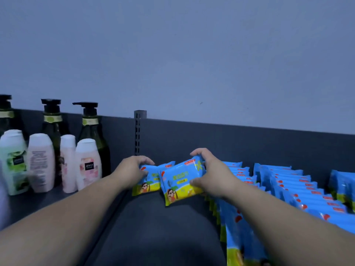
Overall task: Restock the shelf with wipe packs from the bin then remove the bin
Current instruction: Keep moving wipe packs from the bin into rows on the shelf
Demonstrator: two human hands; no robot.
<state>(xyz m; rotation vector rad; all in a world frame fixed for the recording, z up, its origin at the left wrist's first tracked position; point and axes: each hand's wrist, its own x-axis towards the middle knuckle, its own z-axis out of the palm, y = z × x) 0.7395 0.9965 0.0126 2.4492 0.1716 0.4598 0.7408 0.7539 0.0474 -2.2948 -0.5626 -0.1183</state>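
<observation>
Blue held wipe packs [180, 181] between lotion bottles [41, 162] and stocked pack rows [288, 189].

Perhaps "10" on wipe pack [181, 182]

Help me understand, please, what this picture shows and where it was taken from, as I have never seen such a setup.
There is no machine: a person wears one camera on the head, so you look forward and down along both bare arms. The left hand grips one blue wipe pack, and the right hand grips a second wipe pack beside it, both low at the dark shelf. To the right, rows of the same packs stand on it. To the left stand pale bottles with dark pump bottles behind.
</observation>
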